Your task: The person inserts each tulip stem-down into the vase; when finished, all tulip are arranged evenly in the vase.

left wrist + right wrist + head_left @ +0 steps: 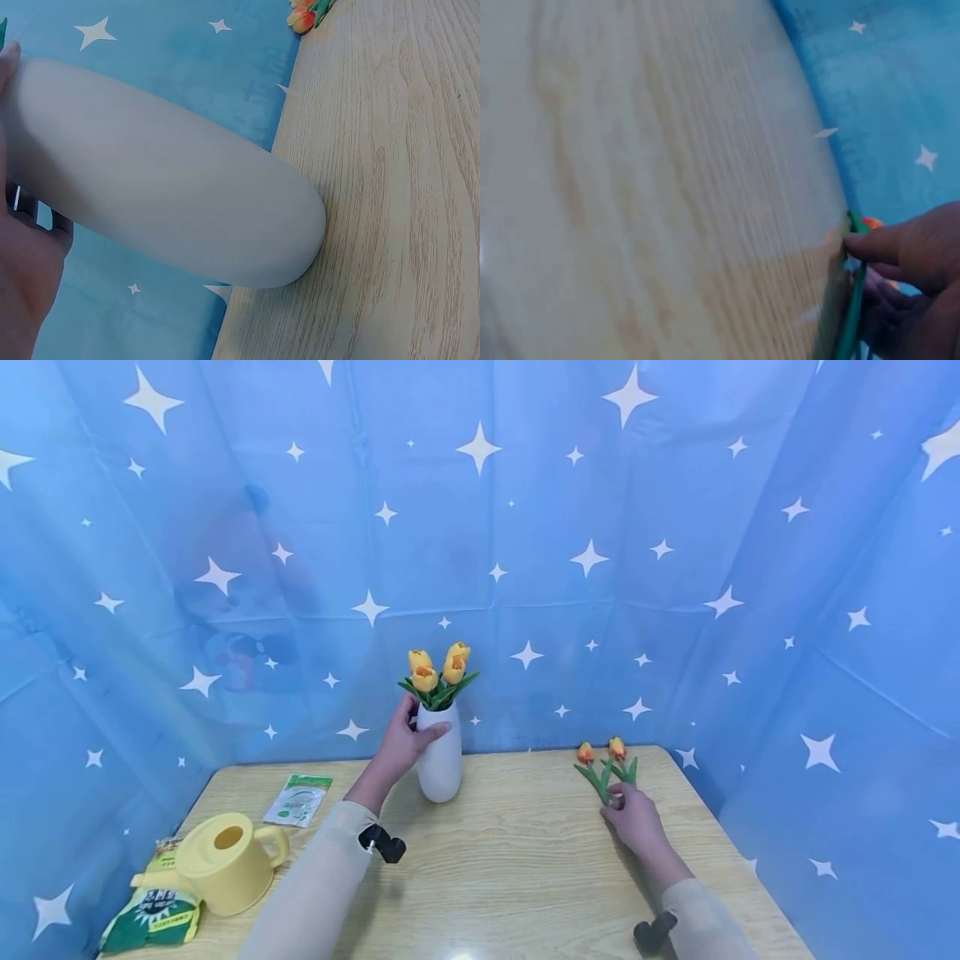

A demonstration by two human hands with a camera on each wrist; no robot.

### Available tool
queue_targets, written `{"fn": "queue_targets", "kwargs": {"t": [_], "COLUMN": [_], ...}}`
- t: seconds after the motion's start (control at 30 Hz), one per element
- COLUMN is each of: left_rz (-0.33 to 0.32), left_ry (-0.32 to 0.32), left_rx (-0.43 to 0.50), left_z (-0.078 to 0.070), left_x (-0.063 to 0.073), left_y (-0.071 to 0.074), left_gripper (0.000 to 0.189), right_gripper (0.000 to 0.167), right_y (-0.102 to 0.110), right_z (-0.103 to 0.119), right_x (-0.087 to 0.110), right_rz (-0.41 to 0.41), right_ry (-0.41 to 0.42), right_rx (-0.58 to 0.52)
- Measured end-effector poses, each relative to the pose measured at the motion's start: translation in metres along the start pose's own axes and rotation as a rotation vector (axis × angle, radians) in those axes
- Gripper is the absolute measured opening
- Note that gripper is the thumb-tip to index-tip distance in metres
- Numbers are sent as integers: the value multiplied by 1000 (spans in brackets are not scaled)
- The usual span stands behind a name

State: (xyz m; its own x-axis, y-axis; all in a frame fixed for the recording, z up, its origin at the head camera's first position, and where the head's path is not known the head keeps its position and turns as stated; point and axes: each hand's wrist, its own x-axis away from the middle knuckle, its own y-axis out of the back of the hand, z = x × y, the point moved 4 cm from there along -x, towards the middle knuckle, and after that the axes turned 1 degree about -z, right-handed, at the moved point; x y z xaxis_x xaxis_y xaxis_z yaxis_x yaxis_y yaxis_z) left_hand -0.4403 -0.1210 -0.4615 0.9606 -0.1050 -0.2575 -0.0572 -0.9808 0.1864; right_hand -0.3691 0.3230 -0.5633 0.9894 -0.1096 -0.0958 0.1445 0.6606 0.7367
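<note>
A white vase stands upright near the table's back edge, holding several yellow tulips with green leaves. My left hand grips its upper part from the left, the thumb across the front. In the left wrist view the vase fills the middle, its base on the table. At the back right lie two orange-red tulips. There my right hand pinches a tulip's green stem between thumb and fingers. The right wrist view shows the thumb against the green stem and leaf, most of the flower hidden.
On the left stands a yellow watering can, partly covering a green and yellow bag. A flat green-and-white packet lies behind it. A blue star-patterned curtain surrounds the wooden table.
</note>
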Motion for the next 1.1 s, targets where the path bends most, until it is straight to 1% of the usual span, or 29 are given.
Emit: {"fn": "queue_targets", "kwargs": {"t": [0.23, 0.57, 0.73, 0.87, 1.0, 1.1], "left_rz": [-3, -8, -8, -5, -2, -3], "left_ry": [-3, -7, -11, -14, -21, -20], "left_rx": [0, -5, -10, -3, 1, -5], "left_z": [-2, -1, -2, -2, -2, 0], "left_x": [0, 1, 1, 1, 0, -1], "left_y": [0, -1, 0, 0, 0, 0], "left_gripper": [65, 63, 62, 63, 63, 62], "right_gripper": [32, 32, 34, 35, 34, 34], "right_y": [2, 4, 4, 4, 6, 8], "right_z": [1, 2, 3, 6, 14, 22], "right_x": [1, 1, 1, 1, 2, 3], "right_rz": [10, 1, -9, -14, -25, -34], "right_ry": [-16, -17, -24, -12, 5, -1], "right_rx": [-24, -40, -98, -150, -205, -250]}}
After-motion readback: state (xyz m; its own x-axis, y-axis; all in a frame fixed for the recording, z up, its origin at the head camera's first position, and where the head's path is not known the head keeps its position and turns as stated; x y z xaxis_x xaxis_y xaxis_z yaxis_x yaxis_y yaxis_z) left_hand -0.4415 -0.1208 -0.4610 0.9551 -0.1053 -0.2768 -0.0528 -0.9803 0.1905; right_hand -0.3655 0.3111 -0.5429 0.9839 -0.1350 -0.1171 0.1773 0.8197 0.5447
